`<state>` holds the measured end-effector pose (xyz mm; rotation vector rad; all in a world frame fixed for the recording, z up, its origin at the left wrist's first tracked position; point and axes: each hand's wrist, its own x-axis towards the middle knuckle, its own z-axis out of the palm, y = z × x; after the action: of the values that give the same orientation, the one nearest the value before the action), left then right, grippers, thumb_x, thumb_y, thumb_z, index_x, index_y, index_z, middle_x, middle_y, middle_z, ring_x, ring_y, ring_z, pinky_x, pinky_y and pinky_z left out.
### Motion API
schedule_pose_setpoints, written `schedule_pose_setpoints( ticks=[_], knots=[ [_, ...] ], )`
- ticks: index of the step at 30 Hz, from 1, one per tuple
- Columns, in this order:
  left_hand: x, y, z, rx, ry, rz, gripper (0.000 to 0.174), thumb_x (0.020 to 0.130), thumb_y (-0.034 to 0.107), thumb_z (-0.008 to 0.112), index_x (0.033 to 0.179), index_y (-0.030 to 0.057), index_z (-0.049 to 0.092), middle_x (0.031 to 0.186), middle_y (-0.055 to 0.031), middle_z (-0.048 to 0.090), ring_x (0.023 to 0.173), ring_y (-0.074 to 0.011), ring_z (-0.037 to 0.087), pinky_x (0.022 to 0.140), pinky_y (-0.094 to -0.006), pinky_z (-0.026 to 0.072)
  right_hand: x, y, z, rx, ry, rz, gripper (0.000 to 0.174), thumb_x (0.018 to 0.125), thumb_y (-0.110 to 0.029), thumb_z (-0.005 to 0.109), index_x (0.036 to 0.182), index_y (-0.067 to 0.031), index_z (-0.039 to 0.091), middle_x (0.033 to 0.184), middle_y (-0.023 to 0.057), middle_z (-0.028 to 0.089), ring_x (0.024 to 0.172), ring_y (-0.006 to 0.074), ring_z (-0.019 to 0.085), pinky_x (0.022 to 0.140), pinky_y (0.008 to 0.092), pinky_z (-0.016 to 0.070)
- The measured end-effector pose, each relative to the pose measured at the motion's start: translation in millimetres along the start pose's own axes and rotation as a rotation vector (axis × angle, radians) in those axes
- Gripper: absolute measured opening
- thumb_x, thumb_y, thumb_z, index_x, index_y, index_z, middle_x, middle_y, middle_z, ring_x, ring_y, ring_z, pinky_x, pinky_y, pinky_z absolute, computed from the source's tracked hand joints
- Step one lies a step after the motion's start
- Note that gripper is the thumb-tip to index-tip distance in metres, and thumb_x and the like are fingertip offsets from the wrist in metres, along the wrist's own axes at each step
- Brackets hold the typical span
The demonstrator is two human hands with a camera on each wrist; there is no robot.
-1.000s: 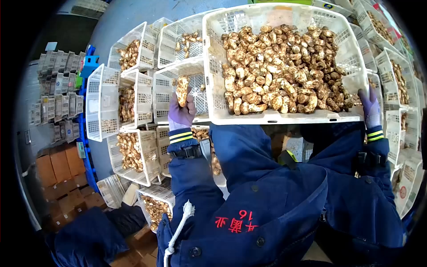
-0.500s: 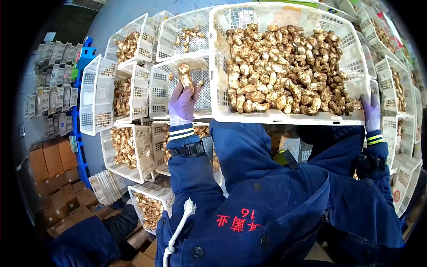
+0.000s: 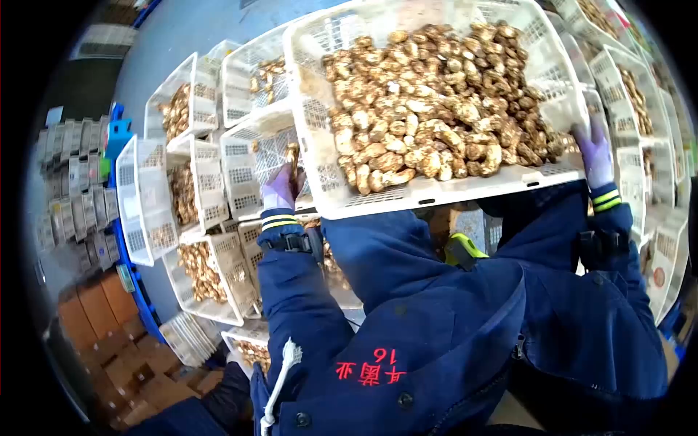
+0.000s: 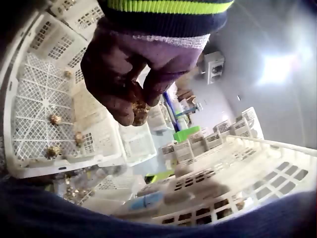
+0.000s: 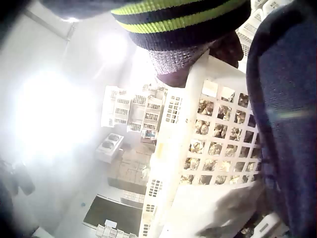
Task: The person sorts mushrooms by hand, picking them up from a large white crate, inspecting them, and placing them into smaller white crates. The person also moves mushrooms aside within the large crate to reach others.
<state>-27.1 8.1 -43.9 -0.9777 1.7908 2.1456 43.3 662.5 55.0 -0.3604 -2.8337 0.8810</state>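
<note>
A large white crate (image 3: 451, 190) heaped with brown mushrooms (image 3: 429, 102) is carried against my chest, its left end tilted lower. My right hand (image 3: 592, 145), in a purple glove, grips the crate's right rim; the right wrist view shows this hand (image 5: 198, 67) over the latticed crate wall (image 5: 213, 144). My left hand (image 3: 287, 174) pinches a single mushroom (image 3: 293, 156) beside the big crate's left corner, above a nearly empty white crate (image 3: 254, 156). In the left wrist view the gloved fingers (image 4: 119, 94) hold that mushroom (image 4: 140, 111) over this crate (image 4: 44, 99), which has a few small mushrooms in it.
Several white crates of mushrooms (image 3: 193, 247) are stacked at the left, with more along the right (image 3: 640, 94). Cardboard boxes (image 3: 102, 305) and grey trays (image 3: 73, 174) stand at the far left by a blue pallet (image 3: 116, 138). Grey floor lies beyond.
The big crate has tipped, its left end dropping. My left hand has come down and in with the mushroom, close to the crate's left corner. The right hand keeps its grip.
</note>
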Motion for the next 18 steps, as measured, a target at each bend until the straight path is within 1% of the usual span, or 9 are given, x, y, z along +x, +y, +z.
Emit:
schedule_pose_setpoints(
  ticks=[1,4,5,7,8,10,13,15,18],
  knots=[
    [-12.6,10.4,24.1,-0.076,0.179,-0.07,0.016,0.091,0.008,0.062,0.102,-0.0027,0.064,0.076,-0.0084,0.063,0.053,-0.0159,0.057,0.043,-0.0215,0.0458,-1.6,-14.1,-1.2,0.036,-0.013,0.057,0.061,0.091,-0.029,0.063,0.136,0.0077,0.044,0.127,0.0208,0.057,0.115,0.0248,0.056,0.096,0.0319,0.0429],
    [53.1,-15.4,-17.8,-0.106,0.001,-0.217,0.011,0.091,0.01,0.061,0.098,0.0028,0.066,0.072,-0.0036,0.063,0.045,-0.0089,0.048,0.037,-0.0165,0.0394,-1.2,-22.5,-1.3,0.056,-0.018,0.116,0.06,0.091,-0.03,0.063,0.136,0.0057,0.045,0.123,0.0207,0.06,0.115,0.025,0.056,0.096,0.0336,0.0431],
    [71.1,-9.8,-38.7,-0.09,-0.247,-0.272,0.032,0.091,0.013,0.054,0.119,-0.0022,0.06,0.107,-0.0171,0.067,0.093,-0.0296,0.066,0.084,-0.0398,0.0562,-2.1,-26.8,-0.4,0.149,0.016,0.146,0.059,0.091,-0.028,0.062,0.136,0.0056,0.044,0.12,0.0197,0.061,0.11,0.0256,0.058,0.093,0.0325,0.0448],
    [47.2,15.1,2.9,0.043,-0.112,-0.066,0.012,0.09,0.01,0.06,0.099,0.0036,0.065,0.073,-0.0029,0.062,0.057,-0.014,0.055,0.053,-0.0228,0.0496,-4.3,-31.2,-0.9,0.277,-0.017,0.23,0.058,0.092,-0.026,0.062,0.136,0.006,0.044,0.119,0.017,0.061,0.108,0.0222,0.059,0.092,0.0308,0.0459],
    [39.5,28.6,14.0,-0.061,-0.057,-0.057,0.016,0.087,0.006,0.064,0.102,0.0025,0.065,0.076,-0.0033,0.063,0.064,-0.0157,0.058,0.058,-0.026,0.0499,-6.2,-5.1,13.9,0.548,0.077,0.243,0.057,0.092,-0.025,0.063,0.136,0.0057,0.044,0.116,0.0138,0.062,0.102,0.0175,0.059,0.088,0.0293,0.047],
    [51.2,31.6,-1.6,0.133,-0.147,0.325,0.023,0.083,0.0,0.067,0.105,-0.0003,0.064,0.078,-0.0052,0.063,0.061,-0.0137,0.056,0.052,-0.0236,0.0447,-5.4,-20.0,3.0,0.222,0.031,0.113,0.052,0.093,-0.026,0.062,0.133,0.0053,0.048,0.114,0.0122,0.062,0.098,0.0157,0.059,0.084,0.0294,0.0478],
    [46.7,38.7,-17.6,0.057,-0.114,0.236,0.034,0.088,0.005,0.063,0.121,-0.0037,0.058,0.105,-0.0141,0.066,0.081,-0.02,0.067,0.068,-0.0273,0.0556,0.5,-15.7,1.7,0.249,-0.014,0.182,0.047,0.094,-0.025,0.061,0.128,0.0056,0.051,0.105,0.01,0.064,0.091,0.0159,0.059,0.079,0.0292,0.0481],
    [7.0,34.2,6.1,-0.227,0.191,0.149,0.03,0.09,0.007,0.06,0.119,-0.0028,0.056,0.099,-0.0151,0.064,0.077,-0.0195,0.063,0.068,-0.0273,0.0555,0.0,-16.8,5.1,0.333,0.021,0.163,0.045,0.095,-0.025,0.058,0.127,0.0051,0.052,0.097,0.0092,0.064,0.087,0.0138,0.058,0.077,0.029,0.0474],
    [-9.2,-4.1,-11.7,-0.17,0.037,0.009,0.02,0.091,0.011,0.061,0.105,-0.0029,0.058,0.078,-0.0105,0.06,0.067,-0.0192,0.057,0.059,-0.028,0.0498,1.9,-12.8,5.5,0.294,0.043,0.159,0.042,0.095,-0.024,0.057,0.126,0.0049,0.053,0.096,0.0088,0.063,0.085,0.014,0.057,0.076,0.029,0.0471]
  ],
)
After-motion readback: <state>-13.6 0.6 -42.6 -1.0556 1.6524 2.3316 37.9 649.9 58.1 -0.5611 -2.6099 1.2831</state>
